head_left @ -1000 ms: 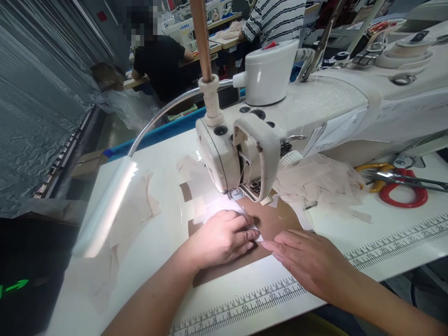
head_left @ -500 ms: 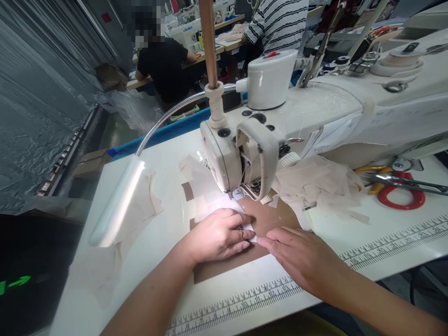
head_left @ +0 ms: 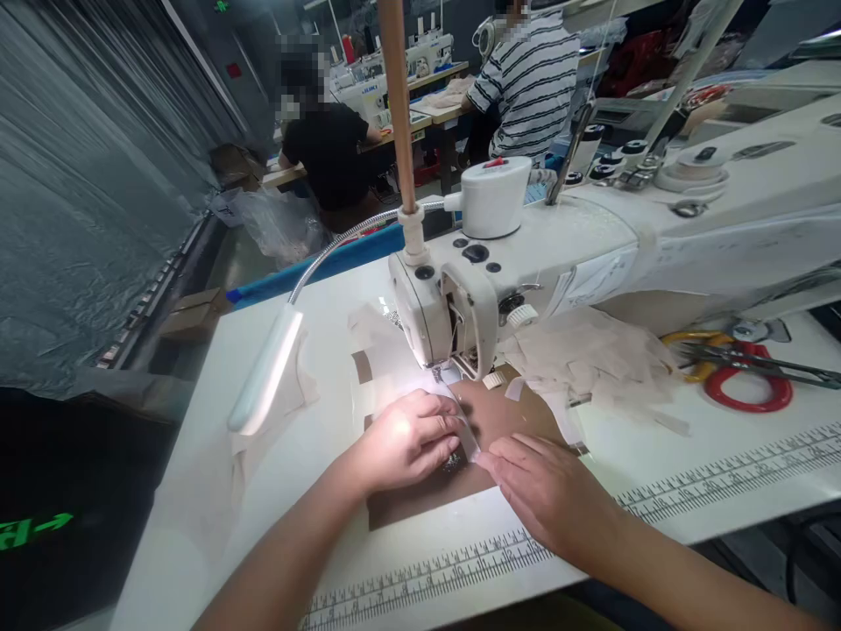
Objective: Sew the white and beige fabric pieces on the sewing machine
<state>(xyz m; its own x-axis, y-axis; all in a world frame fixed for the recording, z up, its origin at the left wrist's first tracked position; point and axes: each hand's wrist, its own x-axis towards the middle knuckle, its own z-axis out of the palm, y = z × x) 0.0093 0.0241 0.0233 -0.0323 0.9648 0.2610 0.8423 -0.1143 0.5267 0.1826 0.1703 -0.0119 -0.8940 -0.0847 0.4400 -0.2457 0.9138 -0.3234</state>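
Left hand (head_left: 411,441) has slid back toward machine (head_left: 422,324), baring white strip (head_left: 469,440); right hand (head_left: 542,491) pinches its tail, apparently controlling that end alone. Left grip: can't tell. Strip's over brown sheet (head_left: 503,416).

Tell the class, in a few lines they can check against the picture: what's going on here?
A person has both hands at a sewing machine. The left hand rests over a white strip, and the right hand has its fingertips at the strip's near end; whether they pinch or press is hard to tell. The strip runs from the machine's needle area over a brown sheet. Pale cloth lies to the right.
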